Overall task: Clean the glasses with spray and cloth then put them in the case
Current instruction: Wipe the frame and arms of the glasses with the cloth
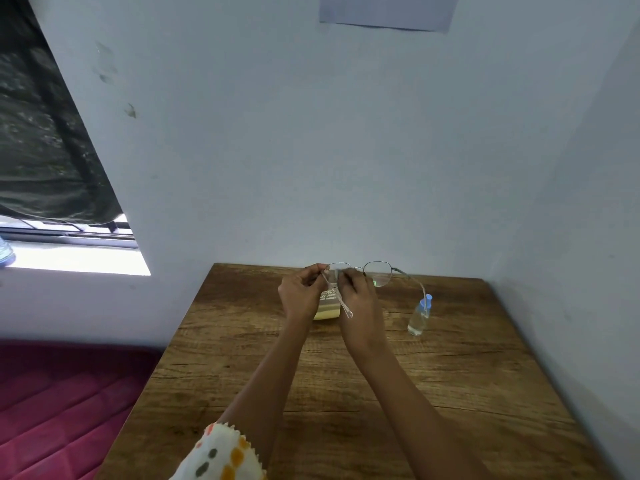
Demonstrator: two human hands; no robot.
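Up against the wall, the wooden table (346, 393) carries a small clear spray bottle (420, 315) with a blue cap, standing right of the hands, and a yellowish case (327, 311) partly hidden behind them. A red mattress (62, 403) lies to the left below a window (69, 251). Both arms reach forward, raised over the table. The left hand (300, 295) pinches the glasses (367, 273) at their left rim; the right hand (356, 299) pinches the left lens, whether with a cloth cannot be told.
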